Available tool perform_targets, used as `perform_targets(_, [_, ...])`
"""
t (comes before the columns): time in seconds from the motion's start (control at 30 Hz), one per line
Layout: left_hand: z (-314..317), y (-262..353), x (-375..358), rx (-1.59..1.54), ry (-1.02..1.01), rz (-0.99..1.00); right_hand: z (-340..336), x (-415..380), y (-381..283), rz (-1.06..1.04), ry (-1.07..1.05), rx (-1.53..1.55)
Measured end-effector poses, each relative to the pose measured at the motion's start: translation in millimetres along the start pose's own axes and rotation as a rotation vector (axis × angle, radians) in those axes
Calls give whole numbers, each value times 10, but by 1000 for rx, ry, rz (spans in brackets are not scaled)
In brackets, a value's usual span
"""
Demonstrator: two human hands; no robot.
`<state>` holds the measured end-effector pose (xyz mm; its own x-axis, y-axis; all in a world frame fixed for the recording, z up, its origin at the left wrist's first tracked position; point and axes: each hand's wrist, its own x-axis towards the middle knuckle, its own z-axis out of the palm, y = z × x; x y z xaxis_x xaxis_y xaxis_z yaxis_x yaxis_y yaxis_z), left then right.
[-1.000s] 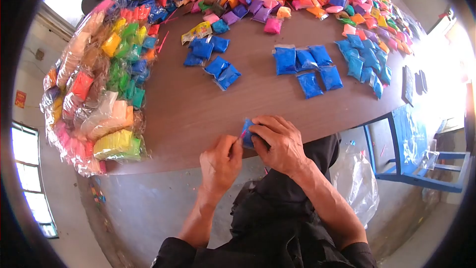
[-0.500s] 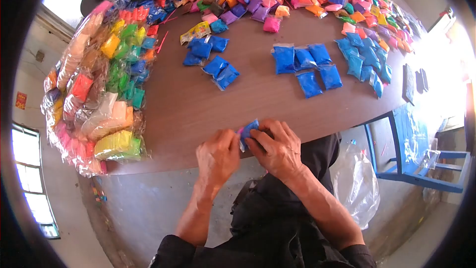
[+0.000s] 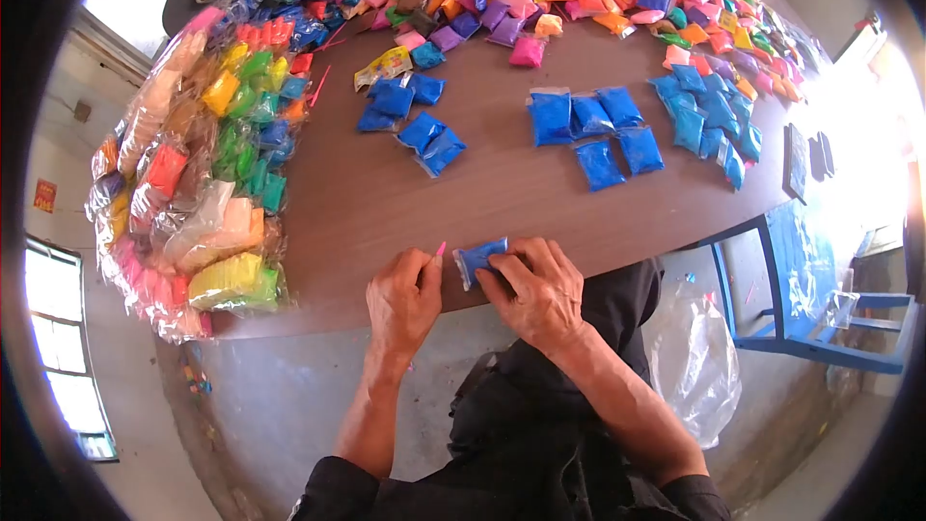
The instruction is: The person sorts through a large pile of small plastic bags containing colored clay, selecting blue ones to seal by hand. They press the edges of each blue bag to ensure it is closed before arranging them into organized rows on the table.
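One small, blue, clear-edged plastic packet (image 3: 479, 259), clamped in the right hand (image 3: 542, 293) at the near edge of the brown bench (image 3: 482, 195), points its long axis roughly crosswise toward the left hand (image 3: 403, 297), just apart from it and pinched on a slim pink stick (image 3: 442, 248).

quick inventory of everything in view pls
Table: one, brown, centre
Held packet: one, blue, near edge
Held stick: one, pink, beside it
Loose packets: about ten, blue, middle
Lighter packets: several, blue, right side
Piled packets: many, multicoloured, far side
Bagged packets: many, multicoloured, left side
Printed packet: one, yellow, behind left blue group
Chair: one, blue, right
Plastic bag: one, clear, below table
Windows: two, white, left
Left hand: one, bare, pinching stick
Right hand: one, bare, gripping packet
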<state>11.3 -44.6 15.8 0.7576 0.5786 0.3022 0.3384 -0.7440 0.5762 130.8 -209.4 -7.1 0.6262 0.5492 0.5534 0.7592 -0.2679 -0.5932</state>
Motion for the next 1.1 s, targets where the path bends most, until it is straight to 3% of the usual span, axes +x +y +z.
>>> perform_targets(0.27, [10,77,-187,-179,10,-167,-206,133,35,-127,-221,36])
perform_targets(0.4, [12,167,-215,-234,76,-87,-219,129,76,-181,-264,13])
perform_targets(0.6, [152,237,-242,-180,90,-5,-230,138,-33,-7,-197,-66])
perform_targets(0.77, [264,175,-258,-115,103,55,-305,123,22,-112,-288,-10])
perform_targets(0.9, [179,158,-183,-34,-31,35,-280,103,71,-210,-275,39])
perform_targets(1.1, [120,138,-85,11,-53,70,-253,83,-33,-124,-331,23])
